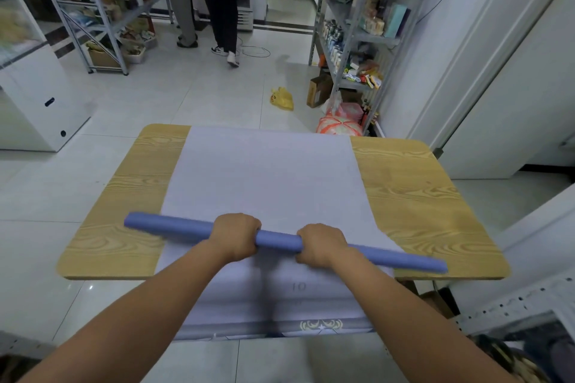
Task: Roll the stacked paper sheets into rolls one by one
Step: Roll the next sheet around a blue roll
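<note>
Wide view of a shop floor. Beyond the tabletop (413, 196), toward twelve o'clock, a yellow plastic bag (282, 98) lies on the tiles. Farther back, near eleven o'clock, two people (214, 0) stand with their backs to us. A white chest freezer (34, 93) sits out at nine o'clock, well apart from the work. Nothing stands between the hands and the paper.

On to the hands: both forearms reach in from six o'clock, knuckles up. The left hand (237, 236) and right hand (322, 246) each wrap their fingers around the blue paper roll (278, 241), side by side near its middle. The roll runs slantwise across the near part of the tabletop, from nine o'clock down toward four o'clock, and its right end pokes past the paper's edge. Under it lie the stacked paper sheets (264, 174), flat down the middle of the tabletop, their near end drooping over the six o'clock edge.

Containers now: metal shelving (353, 37) at one o'clock carries bottles, boxes and packets. More shelving (102, 12) at ten o'clock holds jars and boxes. An open cardboard box (317, 92) sits on the floor by the right rack, contents unclear.
</note>
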